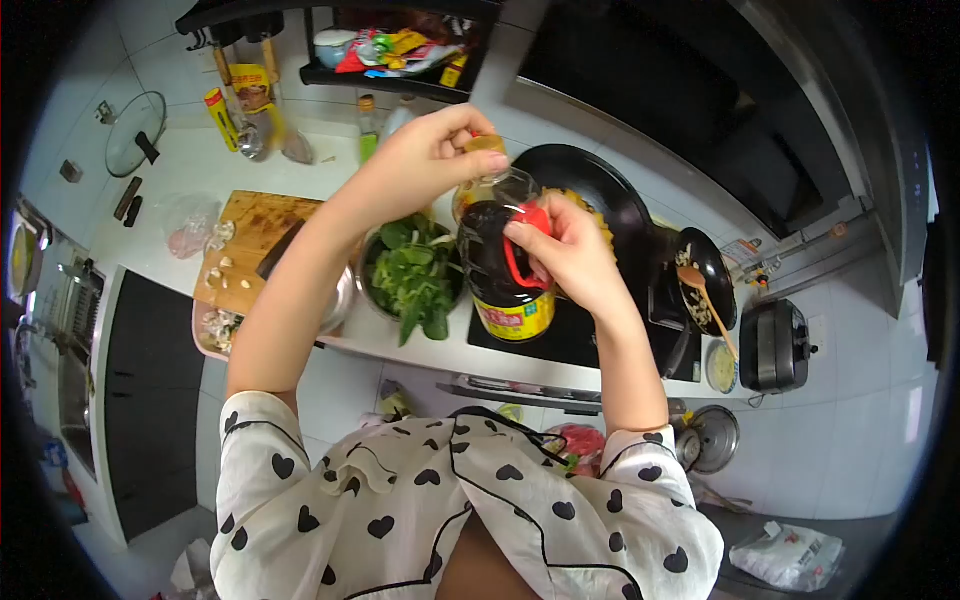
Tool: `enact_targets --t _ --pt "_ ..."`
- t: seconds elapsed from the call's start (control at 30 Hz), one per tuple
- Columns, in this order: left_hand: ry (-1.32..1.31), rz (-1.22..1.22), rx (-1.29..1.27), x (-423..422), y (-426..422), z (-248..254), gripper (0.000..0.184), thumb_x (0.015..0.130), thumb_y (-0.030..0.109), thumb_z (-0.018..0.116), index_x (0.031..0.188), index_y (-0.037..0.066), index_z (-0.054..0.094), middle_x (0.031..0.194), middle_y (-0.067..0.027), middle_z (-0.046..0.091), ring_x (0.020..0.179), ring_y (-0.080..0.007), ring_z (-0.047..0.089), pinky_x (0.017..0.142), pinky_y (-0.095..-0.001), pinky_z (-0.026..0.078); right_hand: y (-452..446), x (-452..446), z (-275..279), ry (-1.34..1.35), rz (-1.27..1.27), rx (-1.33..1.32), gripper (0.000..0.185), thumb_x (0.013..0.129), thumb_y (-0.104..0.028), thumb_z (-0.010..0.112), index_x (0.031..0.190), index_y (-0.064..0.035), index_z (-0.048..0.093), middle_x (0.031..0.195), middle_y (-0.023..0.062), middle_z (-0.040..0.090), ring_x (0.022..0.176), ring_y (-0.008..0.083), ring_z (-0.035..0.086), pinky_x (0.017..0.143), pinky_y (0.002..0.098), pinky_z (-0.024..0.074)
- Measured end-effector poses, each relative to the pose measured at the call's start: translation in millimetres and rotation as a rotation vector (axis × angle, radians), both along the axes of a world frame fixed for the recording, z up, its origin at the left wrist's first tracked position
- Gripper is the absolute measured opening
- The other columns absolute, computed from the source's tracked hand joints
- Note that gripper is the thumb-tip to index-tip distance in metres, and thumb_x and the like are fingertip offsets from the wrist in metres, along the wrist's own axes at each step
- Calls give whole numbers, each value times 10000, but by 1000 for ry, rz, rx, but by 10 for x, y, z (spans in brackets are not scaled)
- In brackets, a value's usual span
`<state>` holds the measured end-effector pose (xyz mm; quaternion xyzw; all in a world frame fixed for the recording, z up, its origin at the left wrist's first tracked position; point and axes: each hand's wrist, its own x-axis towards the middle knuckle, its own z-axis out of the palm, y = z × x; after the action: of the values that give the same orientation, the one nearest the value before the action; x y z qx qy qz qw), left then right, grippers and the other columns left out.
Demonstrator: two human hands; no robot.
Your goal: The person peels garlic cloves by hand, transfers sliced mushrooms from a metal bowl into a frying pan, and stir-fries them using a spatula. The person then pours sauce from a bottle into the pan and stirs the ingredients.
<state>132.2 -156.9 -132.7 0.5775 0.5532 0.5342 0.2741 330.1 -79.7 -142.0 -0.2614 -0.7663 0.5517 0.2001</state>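
My right hand [565,245] grips the red handle [522,262] of a large dark bottle [490,265] with a yellow label, tilted near the stove's left side. My left hand [440,155] is raised beyond the bottle's top, its fingers closed on a small clear glass container [484,165] with something yellowish at its top. The container is close to the bottle's mouth, and whether they touch is hidden. Just left of the bottle stands a bowl of leafy greens [412,275]. Behind my right hand is a black wok [600,185] with yellow pieces in it.
A cutting board [250,240] with garlic and a knife lies on the left counter. To the right are a smaller pan [705,270] with a wooden spatula [700,290] and a black cooker [775,345]. A shelf [400,80] and a range hood [690,110] hang beyond.
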Motion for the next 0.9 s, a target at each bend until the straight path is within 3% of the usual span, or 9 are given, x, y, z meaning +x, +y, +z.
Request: enact_targets --t 0.2,0.3,0.33,0.43,0.47,0.57,0.6,0.8,0.9 --pt "4 -72 -158 -976 -259 -19 298 893 228 572 1159 94 578 910 42 564 773 -49 453 683 -210 398 -179 -955 -118 2 44 -66 250 803 -199 692 750 -32 514 568 -6 527 468 60 482 434 223 369" --pt "36 48 -151 -1163 -328 -22 295 913 267 536 1144 93 594 936 36 577 790 -52 467 700 -219 410 -122 -1354 -308 81 33 -145 233 799 -172 692 730 -43 511 580 -6 539 483 60 491 454 212 387" --pt "112 113 19 -1232 -258 -114 370 900 360 539 1119 70 604 892 -4 595 749 -83 476 672 -240 423 -115 -1486 -355 129 25 -173 218 796 -157 693 731 -42 519 593 -5 546 492 60 495 461 208 391" --pt "424 414 -200 -1419 -162 -62 466 854 449 571 1075 41 614 828 -63 616 708 -138 526 651 -279 442 -120 -1847 -436 207 50 -306 116 830 -96 647 801 -38 550 652 -5 573 564 50 513 535 187 400" --pt "412 464 -210 -1487 -127 -44 524 803 500 602 1000 16 630 769 -127 629 684 -222 596 648 -321 465 -114 -1968 -480 219 31 -341 113 832 -95 646 809 -37 553 672 -3 578 585 49 518 555 188 411" --pt "571 530 -195 -1756 61 -159 505 787 488 613 947 10 641 772 -157 648 721 -278 638 663 -347 479 -28 -2269 -665 264 16 -506 107 849 -112 633 860 -31 564 775 22 619 690 61 567 633 201 449" --pt "617 547 -156 -1824 132 -224 469 776 459 613 875 2 639 794 -201 645 769 -353 628 695 -410 487 -1 -2370 -732 285 15 -590 106 854 -117 626 870 -30 566 793 28 627 707 64 577 644 204 453" --pt "715 555 -98 -2151 304 -635 415 766 427 631 832 19 594 787 -187 631 737 -364 610 651 -437 474 138 -2877 -1089 74 -35 -742 169 821 -219 676 881 -92 582 829 27 643 728 62 586 622 198 425" --pt "712 560 -95 -2281 333 -898 387 774 396 641 852 24 569 798 -179 624 742 -363 604 643 -429 470 177 -3091 -1439 183 -25 -760 173 806 -217 693 857 -98 579 820 15 637 723 66 576 619 223 429"
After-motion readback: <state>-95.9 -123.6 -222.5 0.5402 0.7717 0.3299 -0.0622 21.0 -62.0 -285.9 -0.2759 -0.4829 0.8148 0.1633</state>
